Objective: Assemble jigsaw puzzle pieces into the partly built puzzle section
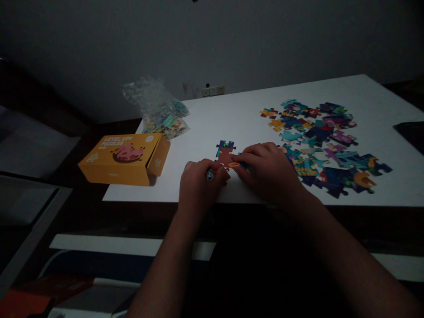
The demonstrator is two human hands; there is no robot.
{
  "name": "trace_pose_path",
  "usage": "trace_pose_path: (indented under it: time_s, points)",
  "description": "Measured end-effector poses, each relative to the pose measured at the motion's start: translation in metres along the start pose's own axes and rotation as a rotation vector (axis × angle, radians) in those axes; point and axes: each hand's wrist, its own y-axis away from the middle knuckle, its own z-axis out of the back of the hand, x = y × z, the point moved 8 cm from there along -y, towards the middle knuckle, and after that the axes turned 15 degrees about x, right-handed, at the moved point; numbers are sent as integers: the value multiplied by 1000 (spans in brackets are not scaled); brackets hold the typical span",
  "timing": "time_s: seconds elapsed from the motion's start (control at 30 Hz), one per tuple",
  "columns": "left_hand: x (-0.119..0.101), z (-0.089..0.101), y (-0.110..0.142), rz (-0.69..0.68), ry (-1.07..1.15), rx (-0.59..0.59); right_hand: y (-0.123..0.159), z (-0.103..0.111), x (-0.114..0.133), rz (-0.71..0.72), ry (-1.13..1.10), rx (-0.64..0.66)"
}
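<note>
Near the front edge of the white table (pixel 195 132), a few joined jigsaw puzzle pieces (pixel 225 153) lie flat, reddish brown with a blue and green end. My left hand (pixel 198 181) is closed at their lower left, its fingers pinching a puzzle piece (pixel 225 175) partly hidden beneath them. From the right side, my right hand (pixel 270 170) has thumb and fingers together on a puzzle piece (pixel 234 164) with an orange oval, touching the joined ones. How far the pieces interlock is hidden by my fingers.
Many loose colourful puzzle pieces (pixel 318 145) spread over the table's right half. At the left sits an orange puzzle box (pixel 122 159); behind it are clear plastic bags (pixel 165 117) with more pieces. A dark flat object (pixel 410 134) lies at the right edge.
</note>
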Motion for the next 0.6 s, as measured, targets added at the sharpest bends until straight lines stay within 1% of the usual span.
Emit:
trace_pose_path:
  time_s: [0.07,0.1,0.13,0.23,0.4,0.5,0.6]
  points:
    - [-9,2,3,-51,-162,-46,0,1,0,-10,2,-14]
    - [-12,2,5,-76,-203,-58,0,1,0,-13,0,-17]
    - [-14,3,8,-103,-220,-57,0,1,0,-14,0,-15]
    - [-14,2,19,-160,-219,-1,-1,1,1,-13,1,-10]
    - [-6,2,29,-162,-218,48,0,1,0,-1,-15,-37]
    - [-4,-2,27,-165,-212,75,1,1,0,7,-14,-48]
    - [-3,-4,23,-129,-207,127,1,0,0,11,-16,-43]
